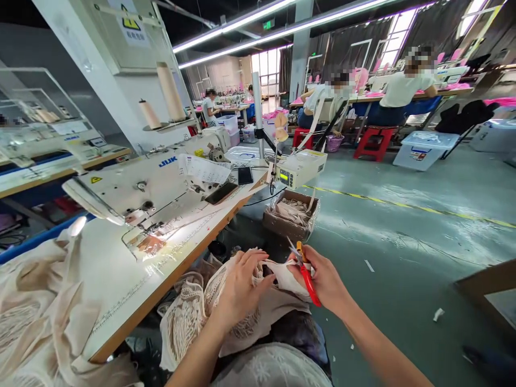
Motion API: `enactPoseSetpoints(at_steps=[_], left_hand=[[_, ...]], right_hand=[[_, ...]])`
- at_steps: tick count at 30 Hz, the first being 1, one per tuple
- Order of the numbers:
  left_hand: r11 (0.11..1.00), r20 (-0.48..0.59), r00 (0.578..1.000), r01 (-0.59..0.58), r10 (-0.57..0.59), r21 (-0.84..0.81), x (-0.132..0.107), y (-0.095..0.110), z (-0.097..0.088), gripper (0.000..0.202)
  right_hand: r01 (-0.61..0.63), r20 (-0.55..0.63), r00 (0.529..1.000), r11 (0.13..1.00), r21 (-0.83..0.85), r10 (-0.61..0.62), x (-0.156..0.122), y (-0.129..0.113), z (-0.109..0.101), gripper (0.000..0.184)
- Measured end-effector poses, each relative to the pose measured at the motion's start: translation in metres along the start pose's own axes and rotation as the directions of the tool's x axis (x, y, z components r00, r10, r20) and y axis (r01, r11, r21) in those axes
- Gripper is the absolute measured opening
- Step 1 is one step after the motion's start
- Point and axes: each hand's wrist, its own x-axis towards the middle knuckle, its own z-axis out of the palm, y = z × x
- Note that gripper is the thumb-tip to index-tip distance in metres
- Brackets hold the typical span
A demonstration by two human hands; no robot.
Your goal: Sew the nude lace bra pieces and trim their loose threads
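My left hand (242, 282) is closed on a beige lace garment (193, 312) that lies in my lap, pinching its edge. My right hand (324, 279) is closed on red-handled thread snips (307, 277), with the blades pointing up and left at the fabric edge between my two hands. The two hands are close together, just off the front right corner of the sewing table (133, 301).
A white Juki sewing machine (145, 185) stands on the table with its lamp lit, and beige fabric (36, 306) is piled at the left. A cardboard box of beige pieces (292, 215) sits on the floor ahead. Other people sit at far tables beside red stools (373, 142) and a plastic bin (423, 149).
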Motion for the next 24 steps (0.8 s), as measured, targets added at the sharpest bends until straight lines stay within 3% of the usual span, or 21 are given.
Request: enactPoseSetpoints(at_steps=[1, 3, 5, 7, 12, 18, 24], left_hand=[[1.0, 0.015, 1.0, 0.007, -0.007, 0.001, 0.0, 0.006, -0.002, 0.032], [0.992, 0.16, 0.983, 0.099, -0.086, -0.078, 0.004, 0.018, -0.004, 0.032], [0.95, 0.339, 0.928, 0.232, -0.152, -0.209, 0.011, 0.025, -0.003, 0.029], [0.878, 0.425, 0.888, 0.335, -0.173, -0.341, 0.019, 0.025, 0.0, 0.022], [0.753, 0.415, 0.882, 0.426, -0.222, -0.502, 0.028, 0.014, 0.006, 0.022], [0.673, 0.393, 0.868, 0.487, -0.303, -0.557, 0.026, 0.003, 0.006, 0.046], [0.645, 0.356, 0.871, 0.489, -0.337, -0.586, 0.026, 0.001, 0.007, 0.049]], right_hand=[[0.016, 0.006, 1.0, 1.0, -0.016, -0.016, 0.0, -0.003, 0.002, 0.022], [0.041, 0.02, 0.999, 0.998, -0.038, -0.041, 0.0, -0.007, 0.006, 0.023], [0.063, 0.031, 0.998, 0.997, -0.049, -0.061, -0.001, -0.011, 0.007, 0.022], [0.076, 0.038, 0.997, 0.995, -0.06, -0.074, -0.001, -0.014, 0.007, 0.022], [0.044, 0.01, 0.999, 0.998, -0.043, -0.044, 0.001, -0.016, 0.003, 0.028], [-0.016, -0.053, 0.998, 1.0, -0.009, 0.016, 0.001, -0.008, -0.001, 0.024], [-0.007, -0.095, 0.995, 0.999, 0.039, 0.011, 0.0, -0.005, 0.001, 0.018]])
